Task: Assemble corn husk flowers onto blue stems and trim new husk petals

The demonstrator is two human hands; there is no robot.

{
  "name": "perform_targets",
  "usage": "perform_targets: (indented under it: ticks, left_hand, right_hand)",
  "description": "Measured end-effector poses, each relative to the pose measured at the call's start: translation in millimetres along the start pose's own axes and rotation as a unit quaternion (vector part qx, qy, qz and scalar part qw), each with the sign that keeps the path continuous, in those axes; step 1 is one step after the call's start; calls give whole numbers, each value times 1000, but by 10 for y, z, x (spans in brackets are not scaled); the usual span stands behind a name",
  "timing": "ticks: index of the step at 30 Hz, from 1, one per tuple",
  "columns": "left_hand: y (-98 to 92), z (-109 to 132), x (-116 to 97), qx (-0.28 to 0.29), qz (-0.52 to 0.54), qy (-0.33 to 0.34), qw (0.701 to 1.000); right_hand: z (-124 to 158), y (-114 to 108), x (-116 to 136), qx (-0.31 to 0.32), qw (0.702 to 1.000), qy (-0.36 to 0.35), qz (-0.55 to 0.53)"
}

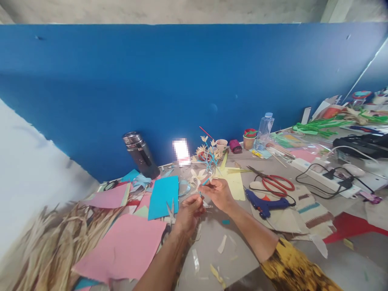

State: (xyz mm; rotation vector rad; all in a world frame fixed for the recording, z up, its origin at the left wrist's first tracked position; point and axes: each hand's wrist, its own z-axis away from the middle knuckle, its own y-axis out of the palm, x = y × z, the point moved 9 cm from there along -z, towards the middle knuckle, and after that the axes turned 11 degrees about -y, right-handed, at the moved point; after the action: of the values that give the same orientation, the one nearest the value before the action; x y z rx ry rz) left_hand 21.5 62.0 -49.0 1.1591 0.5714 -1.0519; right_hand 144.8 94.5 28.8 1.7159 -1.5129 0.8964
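My left hand (pixel 189 210) and my right hand (pixel 218 194) meet over the grey table, both pinched on a thin blue stem (pixel 203 184) of a small cream paper flower (pixel 197 176). A cluster of cream paper flowers on blue stems (pixel 207 153) stands just behind them. Small silver scissors (pixel 171 212) lie beside my left hand. Pink paper (pixel 127 246) and a turquoise sheet (pixel 165 196) lie to the left.
A blue glue gun (pixel 263 204) and red-handled scissors (pixel 275 184) lie to the right, with a power strip and cables (pixel 321 173). A dark flask (pixel 141 155), paper cups (pixel 249 139) and a water bottle (pixel 264 130) stand by the blue wall. Dried straw (pixel 51 242) fills the lower left.
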Motion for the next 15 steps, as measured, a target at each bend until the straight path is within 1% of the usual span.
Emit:
perform_targets:
  ticks: [1,3,6,8,12,15]
  left_hand:
    - [-16,3,-30,-12,-20,18,1000]
    - [-42,35,-148,-47,-79,75,993]
    - [-8,141,-360,-86,-162,164,969]
    - [29,214,-452,-98,-182,198,958]
    - [108,265,-474,-90,-205,205,953]
    - [108,243,-449,-97,-238,202,945]
  right_hand:
    - [1,-11,-2,-5,1000,0,5]
    - [-2,-22,-16,-11,1000,2,5]
    - [-5,-2,-37,-5,1000,3,6]
    - [0,11,-34,0,1000,-4,21]
    - [12,26,52,5,997,-37,66]
    - [18,65,121,27,995,-48,79]
